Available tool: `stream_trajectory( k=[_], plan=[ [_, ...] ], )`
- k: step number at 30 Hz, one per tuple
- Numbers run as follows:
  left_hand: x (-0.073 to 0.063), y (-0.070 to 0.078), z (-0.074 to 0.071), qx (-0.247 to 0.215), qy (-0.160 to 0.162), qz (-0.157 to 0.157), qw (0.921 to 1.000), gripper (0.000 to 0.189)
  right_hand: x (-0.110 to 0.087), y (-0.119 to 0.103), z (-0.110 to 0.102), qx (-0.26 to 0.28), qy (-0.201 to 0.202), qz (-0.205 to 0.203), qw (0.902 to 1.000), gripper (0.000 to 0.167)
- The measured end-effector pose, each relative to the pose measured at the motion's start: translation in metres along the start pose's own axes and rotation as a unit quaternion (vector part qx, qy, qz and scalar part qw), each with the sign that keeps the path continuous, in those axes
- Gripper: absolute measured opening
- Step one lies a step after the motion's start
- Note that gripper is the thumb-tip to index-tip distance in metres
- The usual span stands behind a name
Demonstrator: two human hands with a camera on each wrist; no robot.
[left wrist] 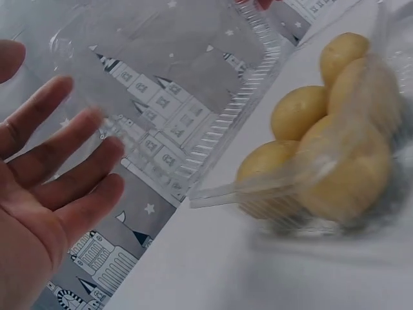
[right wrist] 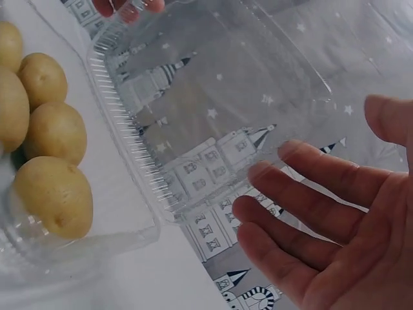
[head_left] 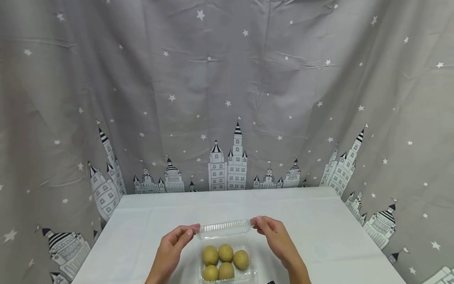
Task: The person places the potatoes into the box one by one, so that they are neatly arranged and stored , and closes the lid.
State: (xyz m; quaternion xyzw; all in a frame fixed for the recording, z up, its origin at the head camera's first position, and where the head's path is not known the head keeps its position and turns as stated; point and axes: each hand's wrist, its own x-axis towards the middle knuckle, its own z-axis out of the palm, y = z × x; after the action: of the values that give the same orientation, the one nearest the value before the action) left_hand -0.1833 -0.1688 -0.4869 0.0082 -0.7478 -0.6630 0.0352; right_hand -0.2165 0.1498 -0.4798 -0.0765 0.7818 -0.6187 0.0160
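Several round yellow potatoes [head_left: 226,252] sit in a clear plastic clamshell container [head_left: 252,273] on the table. Its ribbed, see-through lid [head_left: 225,228] stands raised behind them. My left hand [head_left: 172,246] is at the lid's left edge; in the left wrist view its fingers [left wrist: 71,145] are spread and slightly bent, the thumb well apart. At the opposite edge is my right hand [head_left: 278,240]. The right wrist view has its fingertips [right wrist: 261,169] against or very near the lid [right wrist: 193,123], thumb held away. Exact contact is hard to tell through the clear plastic.
A white cloth covers the table [head_left: 159,213]. Behind it hangs a grey curtain [head_left: 227,79] printed with stars and castles. A small dark object [head_left: 271,282] shows at the bottom edge of the head view, right of the container.
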Motion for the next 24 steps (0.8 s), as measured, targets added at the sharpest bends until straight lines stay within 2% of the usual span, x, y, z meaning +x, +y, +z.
stream_trajectory(
  k=[3, 10, 16, 20, 24],
  plan=[
    [-0.006, -0.002, 0.004, 0.011, 0.011, 0.01, 0.9998, 0.023, -0.009, 0.0, -0.001, -0.024, -0.009, 0.007, 0.9997, 0.047],
    [-0.021, -0.01, 0.011, 0.025, 0.02, 0.0, 0.9995, 0.02, -0.025, 0.006, -0.002, -0.067, -0.039, 0.034, 0.9965, 0.046],
    [-0.034, -0.02, 0.014, 0.016, 0.013, 0.008, 0.9998, 0.014, -0.037, 0.015, -0.002, -0.074, -0.068, 0.023, 0.9947, 0.042],
    [-0.04, -0.027, 0.015, 0.023, 0.006, 0.004, 0.9997, 0.019, -0.042, 0.022, 0.0, -0.074, -0.081, 0.011, 0.9939, 0.042],
    [-0.042, -0.034, 0.014, 0.032, 0.0, -0.015, 0.9994, 0.04, -0.046, 0.03, 0.001, -0.073, -0.085, 0.011, 0.9936, 0.046]
  ],
)
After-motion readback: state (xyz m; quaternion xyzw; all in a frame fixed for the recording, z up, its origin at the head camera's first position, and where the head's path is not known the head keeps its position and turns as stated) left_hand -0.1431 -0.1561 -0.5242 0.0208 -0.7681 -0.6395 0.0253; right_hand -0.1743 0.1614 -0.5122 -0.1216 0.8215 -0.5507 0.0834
